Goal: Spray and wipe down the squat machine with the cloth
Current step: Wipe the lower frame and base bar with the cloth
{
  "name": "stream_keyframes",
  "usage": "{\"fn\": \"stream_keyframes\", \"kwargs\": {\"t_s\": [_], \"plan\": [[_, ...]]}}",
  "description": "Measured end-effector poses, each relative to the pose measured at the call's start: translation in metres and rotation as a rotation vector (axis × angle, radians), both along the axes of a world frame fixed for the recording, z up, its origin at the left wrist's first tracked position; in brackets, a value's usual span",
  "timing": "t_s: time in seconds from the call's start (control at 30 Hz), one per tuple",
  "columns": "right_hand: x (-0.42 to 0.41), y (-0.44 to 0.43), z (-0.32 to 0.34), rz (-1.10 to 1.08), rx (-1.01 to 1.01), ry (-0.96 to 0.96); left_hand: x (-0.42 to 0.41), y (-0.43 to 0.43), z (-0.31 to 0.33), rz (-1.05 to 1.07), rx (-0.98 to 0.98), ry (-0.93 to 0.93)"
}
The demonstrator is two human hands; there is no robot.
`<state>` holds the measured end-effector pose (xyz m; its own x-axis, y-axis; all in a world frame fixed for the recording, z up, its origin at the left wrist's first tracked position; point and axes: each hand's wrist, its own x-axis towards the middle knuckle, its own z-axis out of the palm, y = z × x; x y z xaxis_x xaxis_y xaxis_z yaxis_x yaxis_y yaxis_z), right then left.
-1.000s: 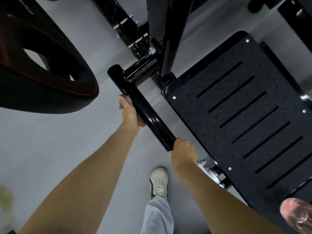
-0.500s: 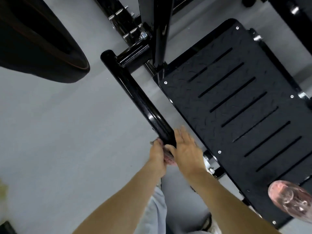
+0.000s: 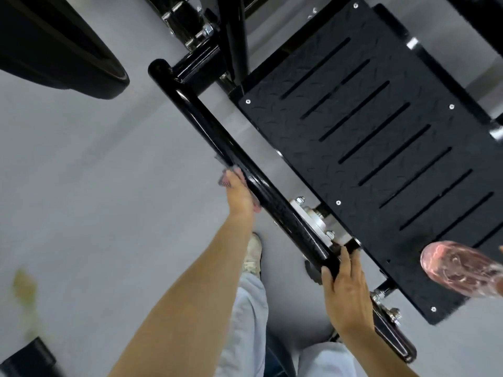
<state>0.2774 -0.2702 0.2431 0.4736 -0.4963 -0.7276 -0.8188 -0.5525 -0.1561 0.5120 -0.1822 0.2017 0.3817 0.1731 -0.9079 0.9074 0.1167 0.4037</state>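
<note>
The squat machine's glossy black side bar runs diagonally beside its black tread footplate. My left hand grips a small pinkish-grey cloth and presses it against the left side of the bar at mid-length. My right hand grips the bar's lower end, fingers curled over the top and thumb on the left side. A translucent pink object, blurred and perhaps the spray bottle, lies at the footplate's near right corner.
A large black weight plate fills the upper left. Upright frame posts and bolted brackets stand at the bar's far end. Grey floor spreads to the left. My legs and a pale shoe are below the bar.
My left hand slid the cloth down the bar to my right hand, then back up to mid-length. My right hand opened briefly and now grips lower on the bar.
</note>
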Motion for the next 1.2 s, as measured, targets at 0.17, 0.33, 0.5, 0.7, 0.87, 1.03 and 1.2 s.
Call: {"fn": "stream_keyframes", "kwargs": {"t_s": [0.17,0.33,0.5,0.7,0.87,1.03,1.2], "plan": [[-0.034,-0.005,0.002,-0.018,-0.048,0.044,-0.147,-0.035,0.001,0.068,-0.127,0.310],[-0.059,-0.013,0.003,-0.082,-0.043,0.098,-0.122,-0.038,0.003,0.273,-0.097,0.058],[-0.068,-0.021,0.003,-0.145,-0.009,0.084,-0.025,-0.017,-0.010,-0.193,0.162,-0.518],[-0.077,-0.023,0.008,-0.168,-0.035,0.038,-0.084,-0.011,-0.015,-1.259,0.775,-0.929],[-0.099,-0.030,0.010,-0.181,-0.137,0.014,-0.198,-0.022,0.000,-1.949,0.562,-1.198],[-0.139,-0.042,0.003,-0.086,-0.272,-0.092,-0.243,-0.063,0.019,-2.339,0.215,-1.260],[-0.167,-0.060,0.009,-0.331,-0.118,0.023,-0.190,-0.124,0.016,-2.579,0.531,-0.709]]}}
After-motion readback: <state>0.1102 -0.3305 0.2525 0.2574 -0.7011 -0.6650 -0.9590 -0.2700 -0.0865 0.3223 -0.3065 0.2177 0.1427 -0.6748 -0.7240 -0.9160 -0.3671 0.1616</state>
